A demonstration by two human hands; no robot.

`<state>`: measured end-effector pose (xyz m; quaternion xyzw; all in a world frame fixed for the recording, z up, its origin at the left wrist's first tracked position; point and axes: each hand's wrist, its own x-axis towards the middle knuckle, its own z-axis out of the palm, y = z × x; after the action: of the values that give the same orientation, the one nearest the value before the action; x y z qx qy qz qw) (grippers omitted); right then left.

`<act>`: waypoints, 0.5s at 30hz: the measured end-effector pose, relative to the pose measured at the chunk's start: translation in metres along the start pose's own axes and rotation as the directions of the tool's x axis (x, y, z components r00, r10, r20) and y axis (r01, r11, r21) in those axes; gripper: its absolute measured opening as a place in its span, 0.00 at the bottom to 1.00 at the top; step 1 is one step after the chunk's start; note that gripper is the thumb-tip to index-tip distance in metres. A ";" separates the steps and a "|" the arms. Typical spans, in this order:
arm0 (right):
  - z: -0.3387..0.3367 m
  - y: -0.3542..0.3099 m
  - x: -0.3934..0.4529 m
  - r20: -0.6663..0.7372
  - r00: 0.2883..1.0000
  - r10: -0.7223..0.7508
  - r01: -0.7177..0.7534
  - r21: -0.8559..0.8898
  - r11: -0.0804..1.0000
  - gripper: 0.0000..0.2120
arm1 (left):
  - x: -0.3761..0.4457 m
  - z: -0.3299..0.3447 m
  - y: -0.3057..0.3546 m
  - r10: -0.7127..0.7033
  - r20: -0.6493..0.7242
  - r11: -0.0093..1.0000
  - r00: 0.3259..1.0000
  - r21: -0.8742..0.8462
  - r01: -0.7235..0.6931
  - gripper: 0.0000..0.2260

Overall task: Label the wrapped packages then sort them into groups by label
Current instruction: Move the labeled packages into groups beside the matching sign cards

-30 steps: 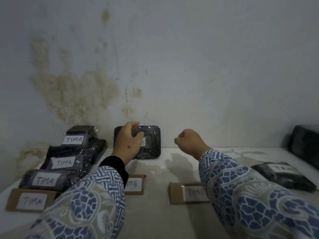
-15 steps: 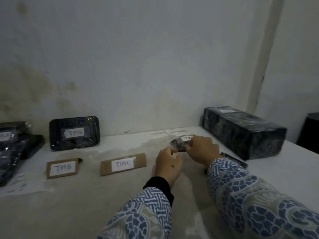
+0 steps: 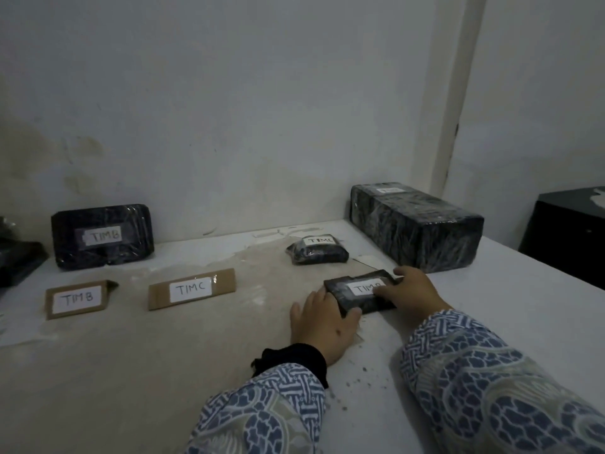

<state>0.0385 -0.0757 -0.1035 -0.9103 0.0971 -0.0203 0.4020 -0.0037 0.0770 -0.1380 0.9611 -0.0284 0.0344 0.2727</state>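
With my left hand [image 3: 322,322] and right hand [image 3: 411,290] gripping the ends of the flat package [image 3: 360,291] lying on the bench [image 3: 196,348], my fingers partly hide its label, so I could misread it and missort.

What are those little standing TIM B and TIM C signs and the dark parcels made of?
The signs look like matt brown cardboard with white paper glued on. The parcels, like the TIM B package, seem wrapped in glossy clear film over something black: highlights and wrinkles show.
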 end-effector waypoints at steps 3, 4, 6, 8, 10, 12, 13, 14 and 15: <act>0.002 0.000 -0.004 -0.006 1.000 0.015 -0.015 0.069 0.997 0.36 | 0.002 -0.002 -0.004 -0.018 -0.101 0.976 0.995 -0.217 -0.004 0.19; 0.004 0.000 -0.004 -0.015 1.000 0.001 0.001 0.098 0.995 0.35 | 0.000 -0.003 -0.005 -0.031 -0.127 0.948 0.991 -0.319 -0.011 0.17; 0.009 -0.004 -0.007 -0.028 0.999 -0.032 0.037 0.198 0.980 0.30 | -0.004 -0.009 -0.007 -0.049 -0.186 0.873 0.981 -0.485 -0.048 0.13; 0.015 -0.011 -0.011 -0.051 0.994 -0.095 0.106 0.292 0.951 0.26 | -0.007 -0.018 -0.011 -0.058 -0.245 0.834 0.968 -0.544 -0.088 0.13; 0.025 -0.020 -0.014 -0.063 0.989 -0.134 0.148 0.357 0.922 0.22 | -0.009 -0.031 -0.019 -0.064 -0.312 0.823 0.948 -0.554 -0.126 0.15; 0.033 -0.040 -0.023 -0.040 0.986 -0.161 0.162 0.444 0.882 0.13 | -0.011 -0.049 -0.033 -0.083 -0.359 0.813 0.930 -0.564 -0.145 0.14; 0.036 -0.050 -0.027 -0.017 0.985 -0.172 0.160 0.469 0.868 0.09 | -0.011 -0.059 -0.041 -0.090 -0.371 0.807 0.924 -0.571 -0.151 0.14; 0.042 -0.064 -0.030 0.012 0.981 -0.196 0.164 0.495 0.853 0.06 | -0.013 -0.073 -0.051 -0.103 -0.376 0.806 0.921 -0.574 -0.145 0.15; 0.048 -0.077 -0.030 0.042 0.977 -0.210 0.161 0.501 0.850 0.05 | -0.014 -0.086 -0.058 -0.103 -0.387 0.809 0.916 -0.569 -0.149 0.16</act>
<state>0.0264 0.0152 -0.0781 -0.7818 -0.0188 -0.0397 0.6219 -0.0175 0.1721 -0.0969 0.8010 0.0068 0.2228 0.5557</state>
